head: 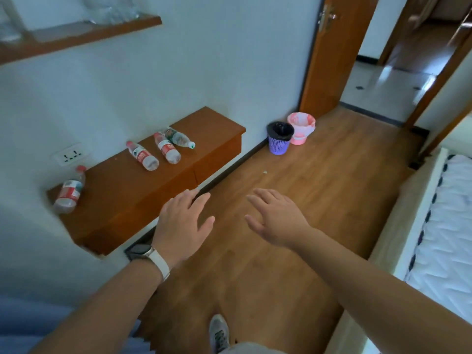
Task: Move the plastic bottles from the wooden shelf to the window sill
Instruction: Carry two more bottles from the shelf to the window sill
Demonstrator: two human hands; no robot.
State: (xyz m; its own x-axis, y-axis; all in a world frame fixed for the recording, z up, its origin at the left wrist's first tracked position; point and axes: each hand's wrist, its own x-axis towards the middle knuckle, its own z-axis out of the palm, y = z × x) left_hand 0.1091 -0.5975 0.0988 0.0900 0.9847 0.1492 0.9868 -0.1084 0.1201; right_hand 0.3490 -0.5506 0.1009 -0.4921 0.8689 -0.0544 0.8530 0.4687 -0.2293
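Reaching forward, your left hand (pixel 182 221) and right hand (pixel 277 221) are both spread wide and carry nothing. Four plastic bottles (pixel 143 155) lie on their sides on the wooden shelf (pixel 127 200) at left. Clear, red-labelled and seemingly empty, they should be light, crushable and prone to rolling; grip each around the labelled middle.
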